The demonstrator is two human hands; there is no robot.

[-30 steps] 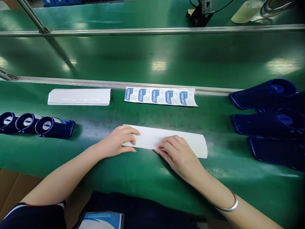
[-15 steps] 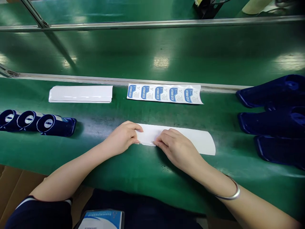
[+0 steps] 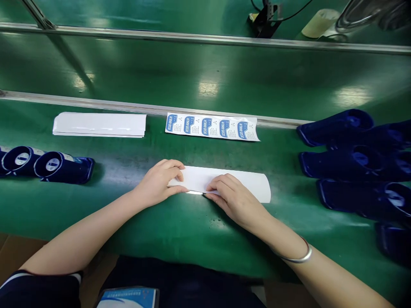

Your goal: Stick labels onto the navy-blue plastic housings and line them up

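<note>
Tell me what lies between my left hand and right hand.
In the head view, a stretch of the white sheet lies between your left hand and right hand; both hands touch it.

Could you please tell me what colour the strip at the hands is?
The strip is plain white on top, as the head view shows.

The head camera looks forward, down onto the workbench (image 3: 180, 231).

At left, three glossy dark-blue tubular pieces (image 3: 73, 170), one cut off; at right, at least four similar dark-blue pieces (image 3: 334, 165). Far: one printed white sheet (image 3: 213, 129) with five blue panels (image 3: 206, 126); one pile of blank white sheets (image 3: 99, 124). Near: at least one plain white paper strip (image 3: 196, 177).
</note>
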